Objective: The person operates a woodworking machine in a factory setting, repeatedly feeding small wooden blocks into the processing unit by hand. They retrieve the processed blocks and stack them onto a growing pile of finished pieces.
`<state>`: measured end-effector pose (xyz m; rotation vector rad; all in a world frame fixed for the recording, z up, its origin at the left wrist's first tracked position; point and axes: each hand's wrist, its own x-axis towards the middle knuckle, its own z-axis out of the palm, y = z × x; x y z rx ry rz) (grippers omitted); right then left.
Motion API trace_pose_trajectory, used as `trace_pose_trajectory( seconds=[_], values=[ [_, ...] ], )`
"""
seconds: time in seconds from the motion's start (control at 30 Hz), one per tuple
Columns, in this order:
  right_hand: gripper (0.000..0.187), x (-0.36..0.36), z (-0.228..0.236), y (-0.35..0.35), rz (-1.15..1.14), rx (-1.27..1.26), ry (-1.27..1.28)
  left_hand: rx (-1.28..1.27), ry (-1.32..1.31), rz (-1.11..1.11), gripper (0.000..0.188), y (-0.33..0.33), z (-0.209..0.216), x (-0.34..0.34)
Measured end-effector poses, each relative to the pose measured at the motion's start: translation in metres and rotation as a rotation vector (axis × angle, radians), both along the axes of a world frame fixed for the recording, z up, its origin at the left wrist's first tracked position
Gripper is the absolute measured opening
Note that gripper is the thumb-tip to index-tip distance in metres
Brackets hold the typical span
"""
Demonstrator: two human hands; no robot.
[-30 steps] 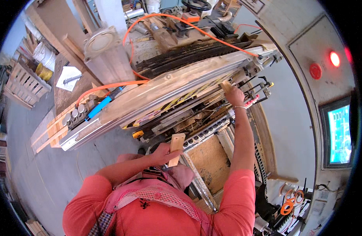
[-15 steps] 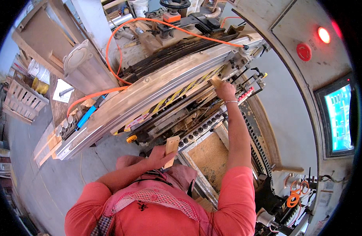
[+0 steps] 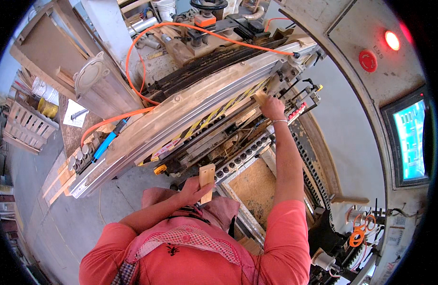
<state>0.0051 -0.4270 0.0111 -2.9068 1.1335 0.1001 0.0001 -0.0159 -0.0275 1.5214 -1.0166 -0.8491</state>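
Close to my chest, my left hand [image 3: 192,191] is closed round a short flat wooden block [image 3: 207,176], which stands nearly upright with its top end showing small dark marks. My right arm is stretched out over the machine bed. There my right hand [image 3: 274,109] grips another small wooden block [image 3: 260,98], at the yellow-and-black striped strip [image 3: 219,110] along the machine beam. Its fingers cover part of that block. A row of dark round rollers [image 3: 236,161] runs below my right wrist.
An orange hose [image 3: 169,23] loops over the long beam [image 3: 181,100]. To the right a control panel carries a red stop button [image 3: 367,61], a lit red lamp [image 3: 392,40] and a screen [image 3: 409,142]. Sawdust covers a framed board [image 3: 252,190] below the rollers.
Both hands keep their blocks in nearly the same places. The block in my left hand stands a little more upright. The view has shifted slightly.
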Motion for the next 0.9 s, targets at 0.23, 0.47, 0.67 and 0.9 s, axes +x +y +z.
trace_pose_trajectory(
  seconds=[0.23, 0.47, 0.67, 0.9],
  values=[
    [0.042, 0.000, -0.003, -0.003, -0.011, 0.024, -0.022, 0.003, 0.103, 0.020, 0.025, 0.000, 0.000, 0.000],
    [0.044, -0.003, -0.001, 0.001, 0.006, 0.045, 0.001, 0.031, 0.072, 0.012, 0.026, -0.001, -0.001, 0.001],
    [0.044, -0.002, 0.002, 0.019, 0.012, 0.039, -0.009, 0.016, 0.122, 0.025, 0.024, -0.001, 0.001, 0.000],
    [0.040, -0.003, -0.007, 0.008, -0.026, 0.054, -0.068, -0.002, 0.159, 0.013, 0.023, 0.001, -0.012, 0.000]
  ],
)
